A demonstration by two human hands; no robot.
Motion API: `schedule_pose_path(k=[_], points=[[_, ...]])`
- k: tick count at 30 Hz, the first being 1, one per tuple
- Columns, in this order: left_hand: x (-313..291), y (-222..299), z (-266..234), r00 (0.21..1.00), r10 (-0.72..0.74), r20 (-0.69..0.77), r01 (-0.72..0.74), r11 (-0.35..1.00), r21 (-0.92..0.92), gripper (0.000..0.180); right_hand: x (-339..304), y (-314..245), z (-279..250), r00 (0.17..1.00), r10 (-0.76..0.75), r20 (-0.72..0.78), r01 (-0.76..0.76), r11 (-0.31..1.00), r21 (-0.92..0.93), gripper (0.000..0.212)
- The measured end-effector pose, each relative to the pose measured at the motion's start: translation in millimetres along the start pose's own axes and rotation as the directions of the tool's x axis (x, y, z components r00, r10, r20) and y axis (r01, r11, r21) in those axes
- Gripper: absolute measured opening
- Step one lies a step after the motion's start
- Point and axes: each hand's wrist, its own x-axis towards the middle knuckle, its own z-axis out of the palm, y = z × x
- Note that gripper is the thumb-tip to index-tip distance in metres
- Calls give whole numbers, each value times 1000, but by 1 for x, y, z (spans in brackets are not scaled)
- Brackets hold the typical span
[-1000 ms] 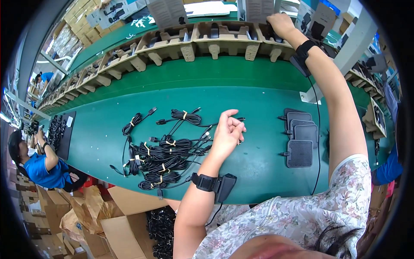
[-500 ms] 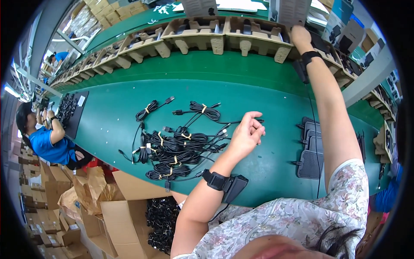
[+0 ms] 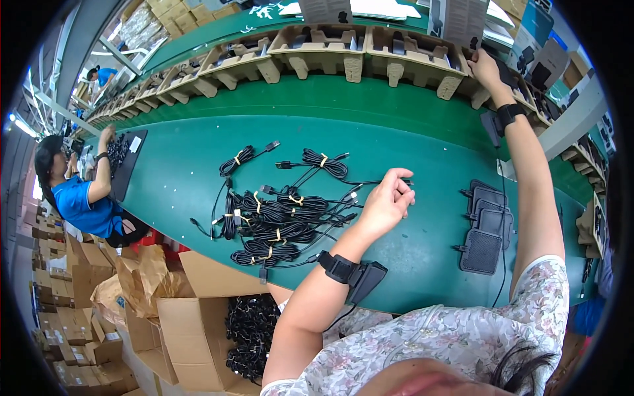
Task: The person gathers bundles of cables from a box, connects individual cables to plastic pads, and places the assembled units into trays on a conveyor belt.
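Note:
My left hand point(image 3: 389, 203) hovers over the green worktable point(image 3: 422, 264), fingers loosely curled and apart, with no object visible in its grasp. A black cable point(image 3: 362, 182) from the nearest tied bundle point(image 3: 325, 164) passes behind its fingers. Left of this hand lies a pile of black cables point(image 3: 281, 221), coiled and bound with pale ties, some with USB plugs. My right hand point(image 3: 487, 69) reaches far out to a moulded brown tray point(image 3: 485, 97) on the raised ledge. Its fingers are bent in at the tray; what they grip, if anything, is hidden.
Flat black mesh-faced pieces point(image 3: 481, 249) lie right of my left hand. More moulded trays point(image 3: 317, 56) line the ledge, beside a metal post point(image 3: 571, 122). An open carton point(image 3: 198, 336) of black cables stands below the table edge. A person in blue point(image 3: 82, 204) works at far left.
My right hand has come slightly nearer, lower along the tray row. My left hand stays over the same spot. The view has shifted, and the person at far left has raised an arm.

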Motion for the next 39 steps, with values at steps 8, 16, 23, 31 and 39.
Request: schedule_pose_path(k=[8, 16, 23, 31, 39], points=[[-4, 0, -5, 1000, -8, -30, 7, 1000, -18, 29, -17, -24, -12, 971, -233, 43, 225, 849, -479, 24], [3, -6, -7, 999, 14, 40, -11, 996, -85, 25, -26, 6, -11, 976, -215, 47, 213, 873, -439, 25], [12, -2, -12, 1000, 17, 24, -16, 998, -55, 24, -102, -30, -70, 535, -621, -573, 830, 513, 219, 29], [7, -9, -12, 997, 74, 5, -74, 995, -70, 22, -283, -40, -139, 787, -365, 498, 466, 880, -92, 84], [-5, -21, -12, 983, 165, -81, -171, 983, -67, 20, -340, -52, -157, 711, -65, 700, 273, 943, -190, 93]])
